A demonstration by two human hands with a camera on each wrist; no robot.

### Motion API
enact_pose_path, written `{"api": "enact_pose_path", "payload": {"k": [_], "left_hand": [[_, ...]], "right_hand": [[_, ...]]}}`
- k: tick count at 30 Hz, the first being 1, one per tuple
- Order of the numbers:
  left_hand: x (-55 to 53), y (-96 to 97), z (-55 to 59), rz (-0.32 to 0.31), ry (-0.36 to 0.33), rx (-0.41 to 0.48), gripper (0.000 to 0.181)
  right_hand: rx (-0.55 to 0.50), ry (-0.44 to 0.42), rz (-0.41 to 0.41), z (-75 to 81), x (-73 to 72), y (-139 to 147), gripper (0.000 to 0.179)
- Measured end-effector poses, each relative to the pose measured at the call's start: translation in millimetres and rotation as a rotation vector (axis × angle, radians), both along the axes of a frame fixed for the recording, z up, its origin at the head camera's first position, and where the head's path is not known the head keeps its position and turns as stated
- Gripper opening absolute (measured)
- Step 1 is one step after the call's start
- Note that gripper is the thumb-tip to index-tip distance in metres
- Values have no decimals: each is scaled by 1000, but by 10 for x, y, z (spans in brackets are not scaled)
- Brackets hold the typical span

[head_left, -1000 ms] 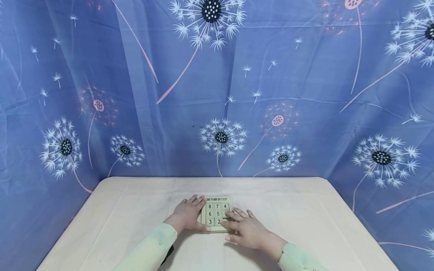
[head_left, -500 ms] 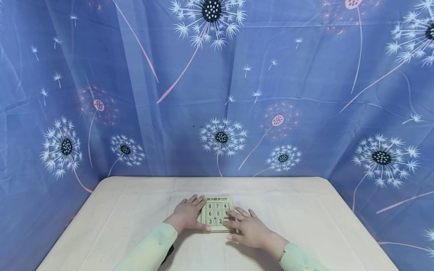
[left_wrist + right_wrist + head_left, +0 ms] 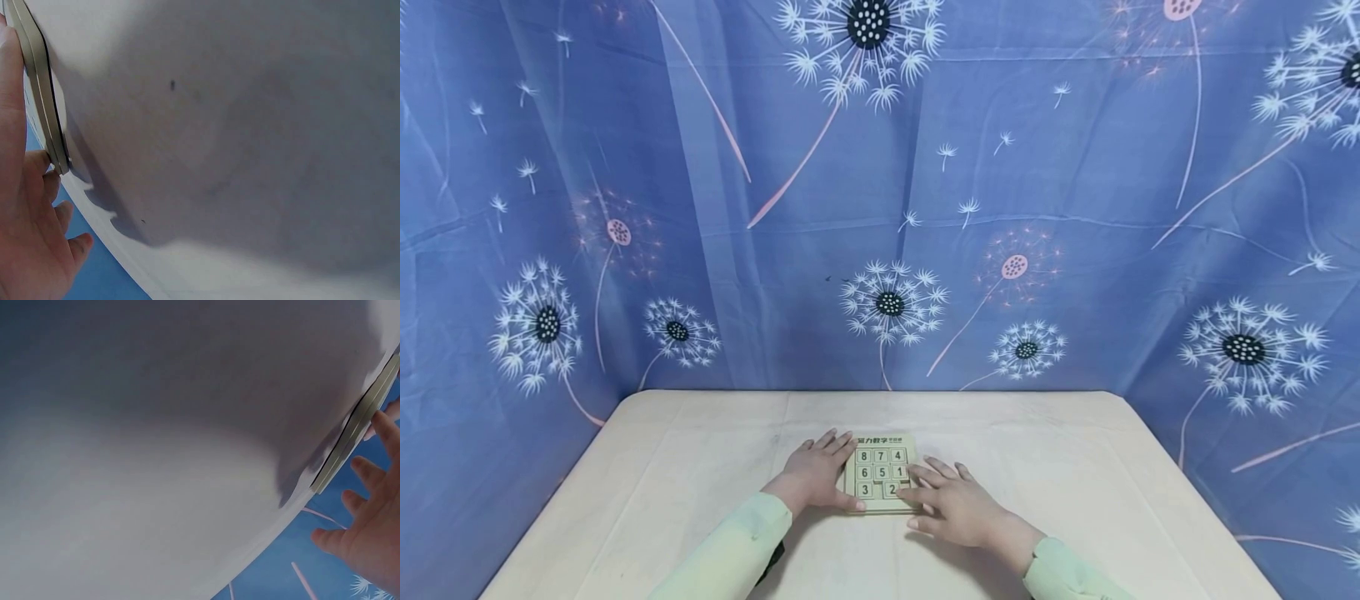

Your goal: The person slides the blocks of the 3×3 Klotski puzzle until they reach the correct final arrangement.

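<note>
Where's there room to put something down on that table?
The table is bare left of the left hand, right of the right hand, and between the number puzzle and curtain. Hands crowd the puzzle's sides.

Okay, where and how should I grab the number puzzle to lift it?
Probably pinch the puzzle by its left and right edges, one hand from each side: it's a thin slab lying flat on the table, and its tiles leave gaps and could slide.
</note>
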State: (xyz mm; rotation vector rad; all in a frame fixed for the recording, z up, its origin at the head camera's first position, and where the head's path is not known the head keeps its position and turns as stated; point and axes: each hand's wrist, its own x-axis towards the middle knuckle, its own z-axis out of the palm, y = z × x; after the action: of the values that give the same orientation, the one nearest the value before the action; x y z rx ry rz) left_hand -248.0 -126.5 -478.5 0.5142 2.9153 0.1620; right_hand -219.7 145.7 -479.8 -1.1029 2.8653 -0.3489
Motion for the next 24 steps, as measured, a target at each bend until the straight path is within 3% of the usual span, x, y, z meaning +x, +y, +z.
{"api": "enact_pose_path", "payload": {"k": [24], "left_hand": [[14, 7, 5, -3, 11, -8, 110]], "right_hand": [[3, -2, -5, 14, 4, 77, 48]]}}
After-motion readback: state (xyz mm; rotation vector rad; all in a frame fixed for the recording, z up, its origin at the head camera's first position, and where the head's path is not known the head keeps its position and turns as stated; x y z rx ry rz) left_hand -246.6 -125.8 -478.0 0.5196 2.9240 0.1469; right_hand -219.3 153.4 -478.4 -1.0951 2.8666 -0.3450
